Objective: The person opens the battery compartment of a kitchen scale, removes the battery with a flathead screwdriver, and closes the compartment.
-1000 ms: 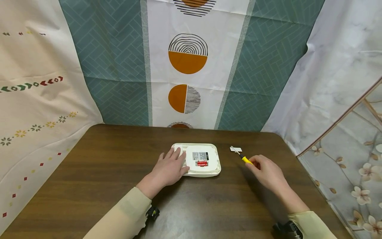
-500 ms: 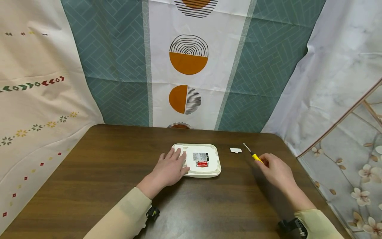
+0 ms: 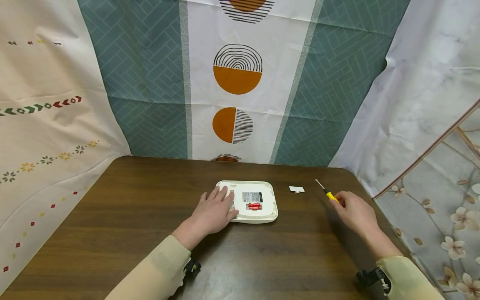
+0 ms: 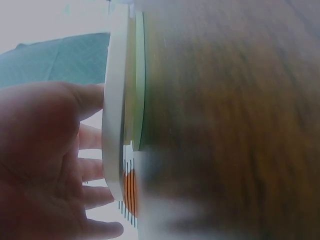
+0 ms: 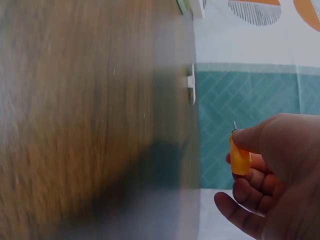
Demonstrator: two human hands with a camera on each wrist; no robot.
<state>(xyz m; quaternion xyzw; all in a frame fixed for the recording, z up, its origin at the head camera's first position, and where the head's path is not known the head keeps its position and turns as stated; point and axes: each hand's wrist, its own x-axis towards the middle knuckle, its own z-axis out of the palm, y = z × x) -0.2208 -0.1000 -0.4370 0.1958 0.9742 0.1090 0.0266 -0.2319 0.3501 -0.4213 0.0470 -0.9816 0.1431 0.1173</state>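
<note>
A white, flat device with rounded corners lies on the table, showing a grey label and a red battery in its compartment. My left hand rests spread over the device's left side, fingers straight, hiding that part. In the left wrist view its fingers reach along the device's edge. To the right, my right hand pinches a small screwdriver by its yellow handle, thumb against fingers, the thin metal shaft pointing away. Between the device and the screwdriver lies a small white cover with a tab.
The brown wooden table ends at a patterned curtain behind. A cream cloth hangs on the left and a marbled, flowered one on the right.
My right hand has moved to the right with the screwdriver, from over the small white cover to a spot beside it. The left hand and the device stay put.
</note>
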